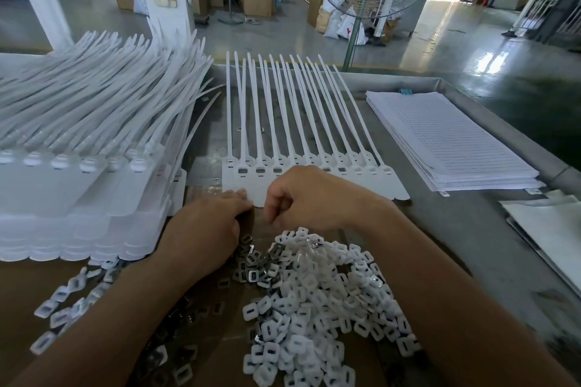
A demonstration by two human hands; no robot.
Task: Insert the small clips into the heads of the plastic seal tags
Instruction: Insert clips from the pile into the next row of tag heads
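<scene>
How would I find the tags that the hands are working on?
Find the grey metal table. Between the tall stack of tags and the lined paper lies a row of seal tags. Unlike the stack, it lies low and flat, with the left hand and right hand at its near edge.

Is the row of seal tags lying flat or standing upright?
Flat: the seal tags lie side by side on the table, straps pointing away.

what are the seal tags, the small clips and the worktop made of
Seal tags: matte white plastic, bendy thin straps. Small clips: white plastic frames, some with shiny, likely metal, inserts. Worktop: dull grey sheet metal, judging by its raised rim.
</scene>
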